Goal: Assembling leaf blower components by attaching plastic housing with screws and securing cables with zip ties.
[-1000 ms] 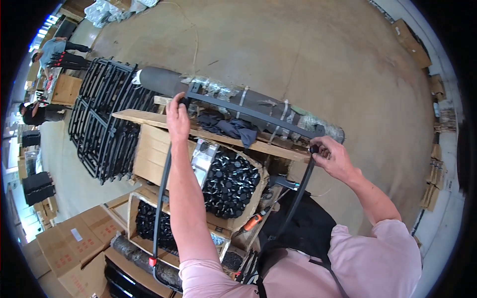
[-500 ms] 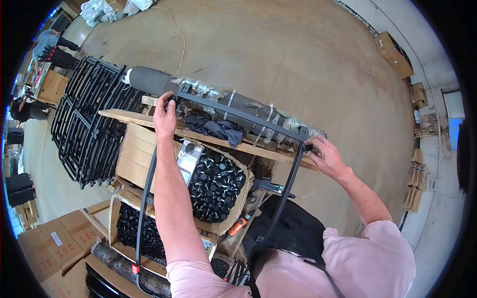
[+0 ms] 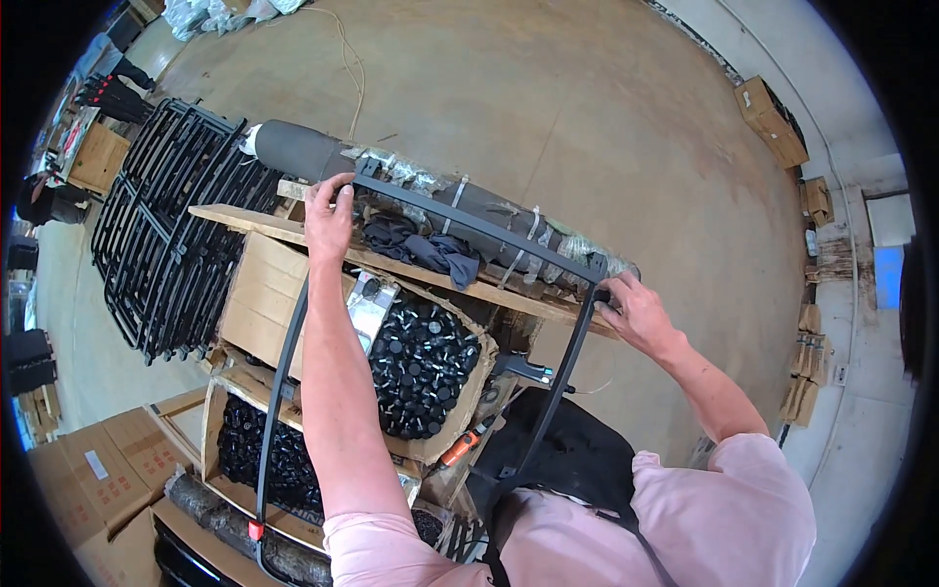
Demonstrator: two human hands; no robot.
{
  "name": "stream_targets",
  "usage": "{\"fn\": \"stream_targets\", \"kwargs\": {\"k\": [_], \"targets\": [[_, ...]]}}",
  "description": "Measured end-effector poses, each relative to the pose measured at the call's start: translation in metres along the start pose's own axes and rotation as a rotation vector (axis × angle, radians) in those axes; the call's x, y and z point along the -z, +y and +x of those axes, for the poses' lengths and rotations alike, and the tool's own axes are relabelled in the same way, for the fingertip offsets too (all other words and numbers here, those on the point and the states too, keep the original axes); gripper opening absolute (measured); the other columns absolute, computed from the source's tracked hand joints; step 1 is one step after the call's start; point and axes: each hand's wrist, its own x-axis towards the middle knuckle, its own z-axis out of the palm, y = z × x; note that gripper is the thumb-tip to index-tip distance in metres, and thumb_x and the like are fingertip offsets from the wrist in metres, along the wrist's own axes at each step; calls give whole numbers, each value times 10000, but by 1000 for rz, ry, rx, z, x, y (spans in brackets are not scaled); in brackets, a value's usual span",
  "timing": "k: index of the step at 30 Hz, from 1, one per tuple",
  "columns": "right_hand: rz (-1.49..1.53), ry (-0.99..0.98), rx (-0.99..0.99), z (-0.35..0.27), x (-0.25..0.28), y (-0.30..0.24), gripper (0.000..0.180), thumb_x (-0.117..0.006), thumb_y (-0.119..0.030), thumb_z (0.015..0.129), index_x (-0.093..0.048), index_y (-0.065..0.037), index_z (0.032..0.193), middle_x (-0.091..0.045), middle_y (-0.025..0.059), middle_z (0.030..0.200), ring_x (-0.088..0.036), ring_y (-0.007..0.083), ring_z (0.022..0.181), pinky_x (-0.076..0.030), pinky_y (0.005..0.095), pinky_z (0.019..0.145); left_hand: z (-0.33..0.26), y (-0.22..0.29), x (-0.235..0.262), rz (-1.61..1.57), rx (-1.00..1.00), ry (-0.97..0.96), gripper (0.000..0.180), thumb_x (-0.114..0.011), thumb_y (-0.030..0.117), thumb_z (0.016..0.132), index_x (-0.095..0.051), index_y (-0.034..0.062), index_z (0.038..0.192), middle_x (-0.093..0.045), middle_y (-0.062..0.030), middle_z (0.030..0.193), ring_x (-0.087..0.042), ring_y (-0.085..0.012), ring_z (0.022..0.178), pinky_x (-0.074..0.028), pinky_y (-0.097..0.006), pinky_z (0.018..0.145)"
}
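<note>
A dark grey metal tube frame [image 3: 479, 223] lies across in front of me, its crossbar at the far side and two side legs running back toward my body. At the frame's far left corner, my left hand [image 3: 330, 220] has thumb and fingers closed around a small dark part that they mostly hide. My right hand [image 3: 636, 311] pinches at the far right corner, just below a black bracket [image 3: 597, 262]; what lies between its fingers is hidden. A red piece [image 3: 256, 529] sits on the frame's left leg.
Below the frame are a carton of black-headed knobs [image 3: 425, 367], another box of black parts [image 3: 264, 450], an orange-handled tool [image 3: 460, 448] and a power tool [image 3: 523, 369]. A wooden plank [image 3: 245, 223], dark cloth [image 3: 421, 249] and wrapped roll [image 3: 303, 147] lie beyond. Black frames [image 3: 176, 235] are stacked left.
Both hands stay at the frame's far corners. The fingers of my right hand have shifted slightly up and in at the right corner; the view has tilted a little.
</note>
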Motion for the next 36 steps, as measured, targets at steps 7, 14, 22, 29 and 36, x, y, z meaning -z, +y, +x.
{"fn": "stream_targets", "kwargs": {"k": [7, 14, 22, 29, 36], "targets": [[-105, 96, 79, 9, -6, 2, 269, -729, -257, 954, -694, -57, 1130, -739, 136, 949, -736, 361, 845, -597, 483, 736, -4, -2, 2, -284, 96, 4, 308, -615, 110, 1028, -703, 159, 1319, -668, -109, 1311, -618, -250, 1237, -489, -371, 1056], [-173, 9, 23, 17, -6, 3, 267, -678, -287, 996, -681, -53, 1126, -748, 164, 889, -735, 380, 824, -591, 494, 721, -3, 6, 2, -11, 67, 10, 314, -615, 116, 1031, -697, 169, 1330, -639, -112, 1315, -639, -250, 1167, -507, -370, 1026], [-181, -173, -13, 19, 13, -3, 355, -697, -338, 940, -674, -3, 1053, -728, 215, 816, -726, 418, 805, -573, 537, 761, -4, -5, -1, -257, 75, 54, 313, -579, 97, 1056, -686, 143, 1347, -699, -116, 1354, -658, -263, 1235, -491, -363, 1073], [-324, -191, -76, 24, 21, -14, 399, -686, -392, 966, -672, 4, 1016, -728, 243, 862, -722, 429, 859, -569, 534, 778, -4, 13, 0, -33, 129, 36, 297, -639, 200, 1042, -694, 157, 1331, -677, -104, 1267, -677, -248, 1134, -527, -363, 1010], [-192, -113, -50, 30, -2, -2, 420, -610, -402, 1026, -573, -2, 1150, -726, 275, 948, -715, 437, 942, -557, 546, 824, -3, -12, 0, -133, -27, 112, 296, -670, 224, 1029, -701, 178, 1319, -665, -101, 1242, -686, -253, 1114, -532, -384, 1001]]}}
